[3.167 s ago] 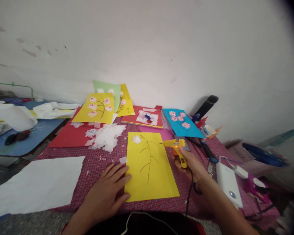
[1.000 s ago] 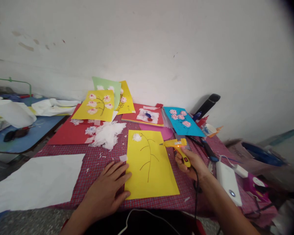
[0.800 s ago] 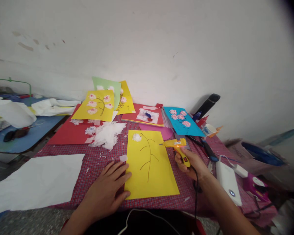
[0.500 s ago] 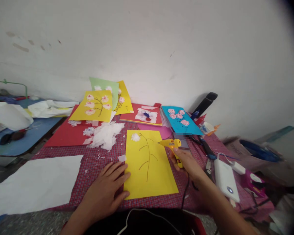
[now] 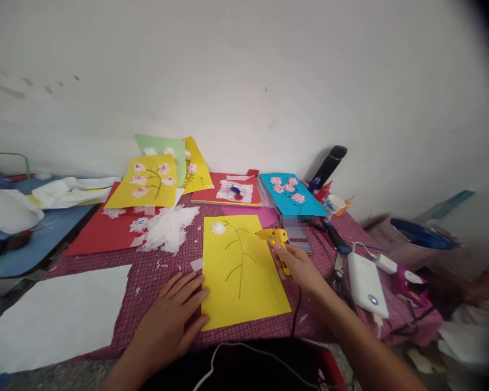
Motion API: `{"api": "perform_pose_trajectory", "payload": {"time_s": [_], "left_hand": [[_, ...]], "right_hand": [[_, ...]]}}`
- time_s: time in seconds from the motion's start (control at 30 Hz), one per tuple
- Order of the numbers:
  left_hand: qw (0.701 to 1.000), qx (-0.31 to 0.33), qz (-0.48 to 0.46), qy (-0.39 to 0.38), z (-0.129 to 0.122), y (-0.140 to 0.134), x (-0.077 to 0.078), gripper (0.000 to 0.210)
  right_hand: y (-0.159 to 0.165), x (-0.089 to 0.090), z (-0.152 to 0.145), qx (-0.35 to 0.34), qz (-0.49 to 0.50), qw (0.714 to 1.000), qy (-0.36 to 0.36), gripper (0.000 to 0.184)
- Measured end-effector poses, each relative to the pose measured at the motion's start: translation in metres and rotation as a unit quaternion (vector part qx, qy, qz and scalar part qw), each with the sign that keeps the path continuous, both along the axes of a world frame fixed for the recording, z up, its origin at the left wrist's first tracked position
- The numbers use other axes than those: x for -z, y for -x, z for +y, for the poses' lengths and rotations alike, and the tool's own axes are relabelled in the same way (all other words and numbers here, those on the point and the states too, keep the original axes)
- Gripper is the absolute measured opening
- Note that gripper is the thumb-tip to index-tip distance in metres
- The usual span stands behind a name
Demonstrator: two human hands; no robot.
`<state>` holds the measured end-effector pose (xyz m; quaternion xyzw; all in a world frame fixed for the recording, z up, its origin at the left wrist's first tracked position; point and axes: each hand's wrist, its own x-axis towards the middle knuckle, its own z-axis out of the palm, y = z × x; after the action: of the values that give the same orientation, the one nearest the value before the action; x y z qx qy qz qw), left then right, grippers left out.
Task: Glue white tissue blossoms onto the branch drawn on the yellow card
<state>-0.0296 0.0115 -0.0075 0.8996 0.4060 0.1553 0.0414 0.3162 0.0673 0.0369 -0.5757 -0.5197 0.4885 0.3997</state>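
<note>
A yellow sheet [image 5: 252,293] with a drawn brown branch lies flat in front of me. One fluffy white paper flower [image 5: 218,228] sits at its upper left, by the branch tip. My left hand [image 5: 175,312] rests flat along the sheet's left edge, fingers spread, the fingertips touching it. In my right hand [image 5: 295,266], fingers wrap round the handle of a yellow glue gun [image 5: 273,235]. Its nozzle points left over the sheet's upper right, near the end of a side twig; contact with the paper cannot be made out. A dark cord hangs from its handle.
Torn white tissue [image 5: 169,231] is heaped on a red sheet [image 5: 93,231]. Finished flower cards, one of them blue [image 5: 299,206], stand at the back. Scissors [image 5: 340,279], a white power bank [image 5: 367,285] and a paper cup [image 5: 334,204] are at right. White paper [image 5: 65,315] lies front left.
The whole scene has shifted a little left as my head turned. My left hand stays at the sheet's edge, and the glue gun stays over its upper right with barely any movement.
</note>
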Motion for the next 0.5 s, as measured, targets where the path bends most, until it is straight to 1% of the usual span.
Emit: {"api": "perform_pose_trajectory", "payload": {"time_s": [0.23, 0.4, 0.5], "left_hand": [[1.000, -0.006, 0.004, 0.013, -0.004, -0.004, -0.009, 0.041], [1.000, -0.010, 0.010, 0.027, -0.006, -0.005, -0.014, 0.041], [1.000, -0.011, 0.004, 0.027, -0.007, -0.006, -0.015, 0.042]], "right_hand": [[-0.001, 0.003, 0.003, 0.013, -0.019, 1.000, -0.014, 0.052], [-0.004, 0.003, 0.004, -0.007, -0.024, 1.000, -0.013, 0.056], [-0.004, 0.003, 0.004, 0.000, -0.018, 1.000, -0.010, 0.056]]}}
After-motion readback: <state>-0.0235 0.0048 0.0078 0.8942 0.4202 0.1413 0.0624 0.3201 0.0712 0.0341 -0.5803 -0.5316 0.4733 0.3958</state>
